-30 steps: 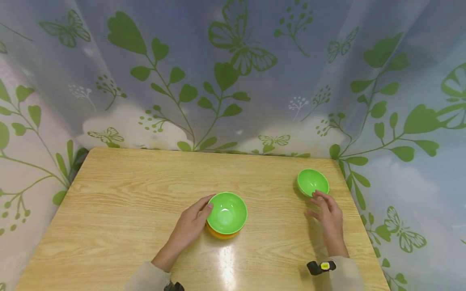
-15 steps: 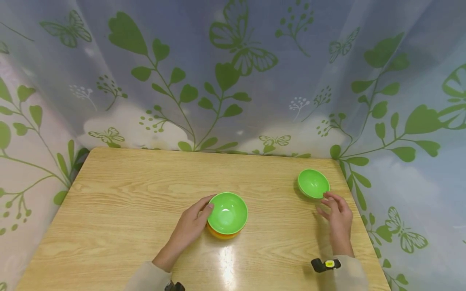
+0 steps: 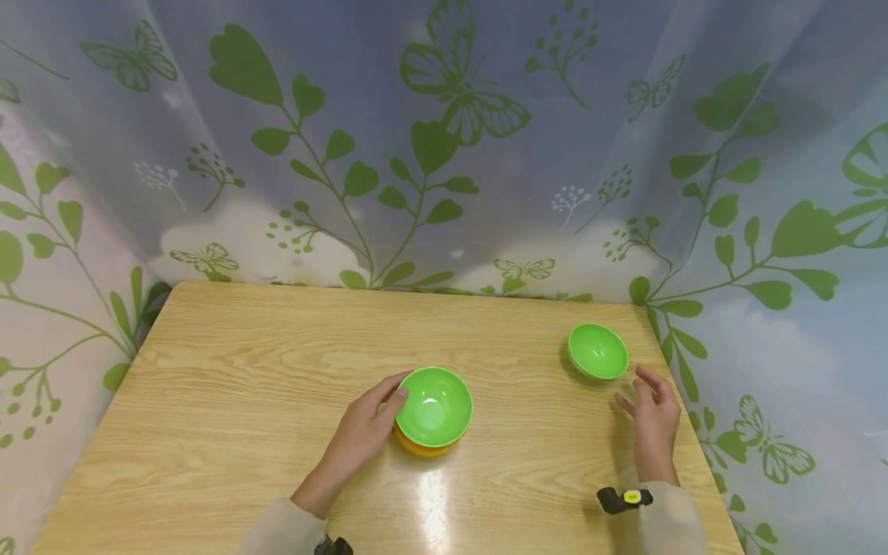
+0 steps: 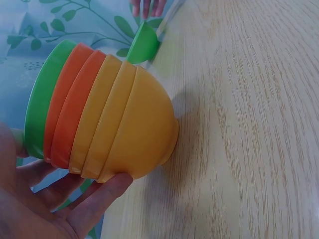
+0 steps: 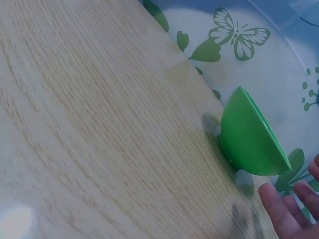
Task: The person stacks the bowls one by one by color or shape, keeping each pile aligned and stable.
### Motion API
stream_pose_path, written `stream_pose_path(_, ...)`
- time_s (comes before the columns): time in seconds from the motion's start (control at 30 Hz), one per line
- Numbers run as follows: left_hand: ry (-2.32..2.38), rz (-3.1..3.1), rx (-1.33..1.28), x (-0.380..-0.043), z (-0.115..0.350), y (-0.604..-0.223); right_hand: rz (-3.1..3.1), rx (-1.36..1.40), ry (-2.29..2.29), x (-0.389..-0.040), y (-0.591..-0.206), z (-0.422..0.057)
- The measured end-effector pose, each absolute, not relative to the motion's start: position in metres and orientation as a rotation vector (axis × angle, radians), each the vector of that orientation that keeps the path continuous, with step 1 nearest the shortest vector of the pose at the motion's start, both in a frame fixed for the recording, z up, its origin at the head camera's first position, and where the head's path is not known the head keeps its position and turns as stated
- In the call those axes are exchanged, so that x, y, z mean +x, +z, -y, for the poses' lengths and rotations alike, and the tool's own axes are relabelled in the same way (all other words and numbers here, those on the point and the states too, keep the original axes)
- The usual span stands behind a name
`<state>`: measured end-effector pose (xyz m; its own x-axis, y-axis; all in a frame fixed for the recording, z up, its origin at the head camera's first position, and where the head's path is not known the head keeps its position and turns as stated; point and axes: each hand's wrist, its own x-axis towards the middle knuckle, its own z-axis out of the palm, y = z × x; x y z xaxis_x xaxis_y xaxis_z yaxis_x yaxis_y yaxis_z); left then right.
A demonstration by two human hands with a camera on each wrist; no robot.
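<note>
Near the middle of the table, a stack of nested bowls (image 3: 433,408) stands upright, with a green bowl on top. In the left wrist view, orange and yellow bowls (image 4: 134,124) show beneath the green one. My left hand (image 3: 362,428) grips this stack from its left side, the thumb at the rim and the fingers along the wall. A single green bowl (image 3: 597,351) sits at the back right. Just to the right of and in front of that bowl is my right hand (image 3: 655,428), its fingers loosely bent, apart from the bowl and holding nothing.
The wooden table (image 3: 264,362) has its back edge against a curtain (image 3: 388,154) printed with leaves and butterflies. More of this fabric hangs at the left and right sides. The single bowl stands near the back right corner.
My right hand has drawn away from the single green bowl, moving right and slightly toward me, and that bowl has stayed in place. The left hand and the stack have stayed still.
</note>
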<state>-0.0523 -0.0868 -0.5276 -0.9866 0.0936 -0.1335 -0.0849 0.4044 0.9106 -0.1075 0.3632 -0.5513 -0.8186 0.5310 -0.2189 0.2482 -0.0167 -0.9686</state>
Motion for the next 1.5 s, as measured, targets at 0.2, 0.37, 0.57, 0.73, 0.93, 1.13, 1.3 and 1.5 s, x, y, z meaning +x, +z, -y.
stream_pose_path(0.2, 1.625, -2.496, 0.010, -0.053, 0.087, -0.528, 2.073, -0.856, 1.943, -0.108, -0.557, -0.365)
stream_pose_path(0.37, 1.616, -2.503, 0.013, -0.053, 0.087, -0.529, 2.065, -0.849, 1.989, -0.110, -0.562, -0.366)
stream_pose_path(0.57, 1.610, -2.508, 0.008, -0.053, 0.088, -0.529, 2.100, -0.856, 1.989, -0.112, -0.563, -0.365)
stream_pose_path(0.73, 1.614, -2.505, 0.009, -0.053, 0.088, -0.528, 2.105, -0.874, 2.003, -0.113, -0.564, -0.364)
stream_pose_path(0.93, 1.622, -2.503, 0.007, -0.053, 0.087, -0.527, 2.074, -0.864, 2.060, -0.116, -0.565, -0.361)
stream_pose_path(1.13, 1.628, -2.504, 0.013, -0.053, 0.087, -0.529, 2.042, -0.862, 2.109, -0.119, -0.570, -0.360)
stream_pose_path(1.3, 1.623, -2.509, 0.013, -0.053, 0.087, -0.529, 2.036, -0.867, 2.108, -0.121, -0.572, -0.359)
stream_pose_path(1.5, 1.622, -2.506, 0.005, -0.053, 0.087, -0.528, 1.999, -0.880, 2.121, -0.122, -0.570, -0.357)
